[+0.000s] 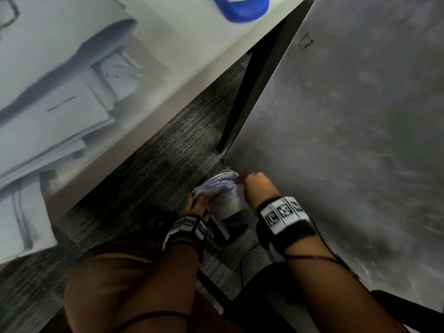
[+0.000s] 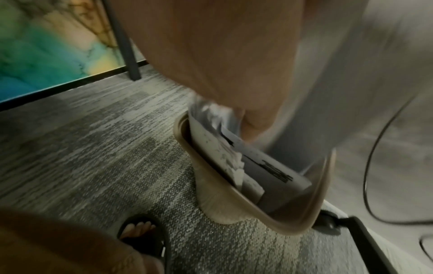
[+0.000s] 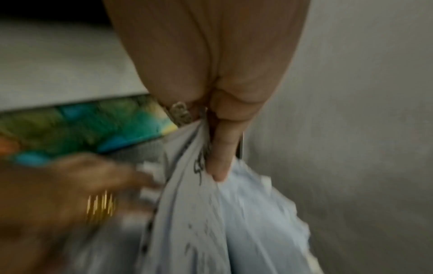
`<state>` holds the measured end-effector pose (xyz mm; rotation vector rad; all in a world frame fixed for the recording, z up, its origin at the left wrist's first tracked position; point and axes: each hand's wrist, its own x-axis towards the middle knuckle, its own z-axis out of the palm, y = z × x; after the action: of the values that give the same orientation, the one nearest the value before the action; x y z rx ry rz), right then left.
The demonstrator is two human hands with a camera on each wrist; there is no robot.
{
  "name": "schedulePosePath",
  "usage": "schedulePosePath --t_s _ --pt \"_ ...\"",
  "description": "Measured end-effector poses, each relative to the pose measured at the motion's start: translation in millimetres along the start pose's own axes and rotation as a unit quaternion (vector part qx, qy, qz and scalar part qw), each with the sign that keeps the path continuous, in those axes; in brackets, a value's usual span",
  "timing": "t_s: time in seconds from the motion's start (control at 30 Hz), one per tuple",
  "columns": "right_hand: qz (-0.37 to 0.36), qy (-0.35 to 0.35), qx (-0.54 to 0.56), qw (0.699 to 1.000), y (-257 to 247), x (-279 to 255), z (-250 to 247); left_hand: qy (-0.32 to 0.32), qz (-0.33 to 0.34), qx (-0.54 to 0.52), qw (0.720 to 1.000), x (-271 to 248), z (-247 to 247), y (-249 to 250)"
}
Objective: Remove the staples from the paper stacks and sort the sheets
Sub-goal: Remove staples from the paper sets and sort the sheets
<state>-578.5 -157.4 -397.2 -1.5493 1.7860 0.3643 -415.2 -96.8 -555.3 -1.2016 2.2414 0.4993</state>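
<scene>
Progress looks early or mid-way at best, my read only: right hand [image 1: 255, 188] has its fingers [image 3: 219, 157] curled tight round a bunched wad of printed sheets [image 3: 211, 213], held down at floor level over a beige bin [image 2: 234, 202] that stands on the grey carpet [image 2: 93, 157] against a pale wall panel [image 1: 348, 140]. More sheets and a darker folded piece sit inside the bin. Left hand [image 1: 200, 203] is just beside the wad with fingers spread and touching the paper edge, too blurred to say if it pinches anything. Up on the white bench [image 1: 204, 56] several paper stacks [image 1: 72, 116] lie spread out and overlapping, one carrying what may be a staple, not sure. No staple remover in view. Whether the gripped sheets are being pulled out or dumped, cannot tell. Judging by the bench, destapling and sorting are still mostly ahead
</scene>
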Motion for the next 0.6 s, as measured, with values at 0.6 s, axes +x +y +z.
schedulePosePath --t_s 0.6 --pt "0.000 -0.045 -0.063 0.997 24.1 53.9 127.7 -0.068 -0.085 -0.176 0.978 -14.9 -37.0 1.9"
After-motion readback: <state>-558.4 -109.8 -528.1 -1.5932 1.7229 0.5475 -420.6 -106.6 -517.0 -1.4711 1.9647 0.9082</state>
